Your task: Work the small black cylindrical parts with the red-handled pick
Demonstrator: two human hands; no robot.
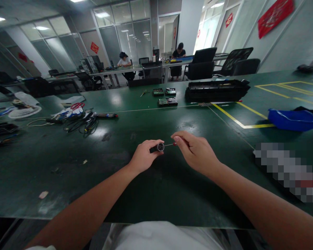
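Note:
My left hand (144, 155) grips a small dark cylindrical part (160, 147) between thumb and fingers, its round end facing me. My right hand (194, 150) pinches the red handle of a thin screwdriver (169, 144). The metal shaft points left, and its tip meets the side of the cylinder; the exact contact point is too small to tell. Both hands are over the green table (135, 201), near its middle.
Circuit-board drives (168, 101) and a long black housing (217, 91) lie beyond my hands. Cables (87, 123) and red-handled scissors (77, 106) are at the left. A blue tray (295, 119) and a pixelated object (288, 170) sit right. Two people work at far desks.

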